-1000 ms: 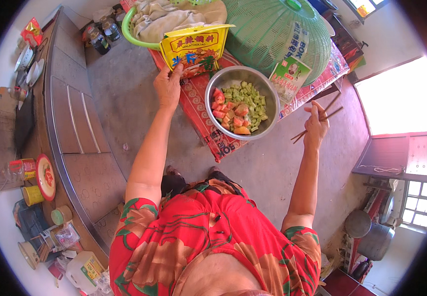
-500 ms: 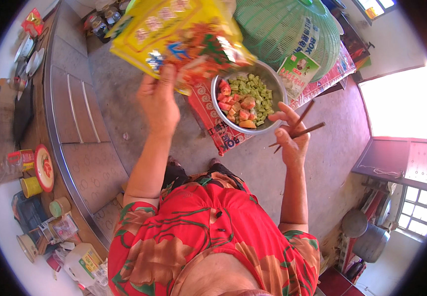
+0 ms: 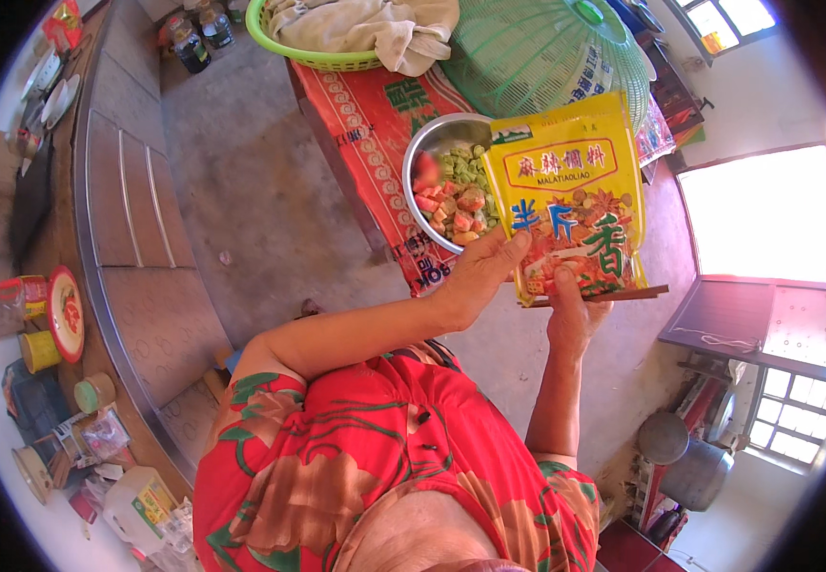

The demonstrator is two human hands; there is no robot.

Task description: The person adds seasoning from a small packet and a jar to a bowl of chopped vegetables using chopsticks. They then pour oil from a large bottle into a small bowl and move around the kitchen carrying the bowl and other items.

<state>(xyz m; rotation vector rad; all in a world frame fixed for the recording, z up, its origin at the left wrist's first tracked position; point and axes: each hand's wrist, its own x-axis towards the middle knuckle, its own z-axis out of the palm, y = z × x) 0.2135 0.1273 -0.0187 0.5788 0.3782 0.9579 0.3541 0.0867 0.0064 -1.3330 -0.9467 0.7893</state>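
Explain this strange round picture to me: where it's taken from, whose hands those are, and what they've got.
There is no machine here, just a person working bare-handed. The picture comes from a wide fisheye camera worn on the head and looking down, so straight edges bend. The left hand and right hand both grip a yellow packet; the right also has chopsticks, mostly hidden behind it. On the red table cover stand a metal bowl of chopped green and reddish food, a green mesh dome, and a green basket holding beige cloth.
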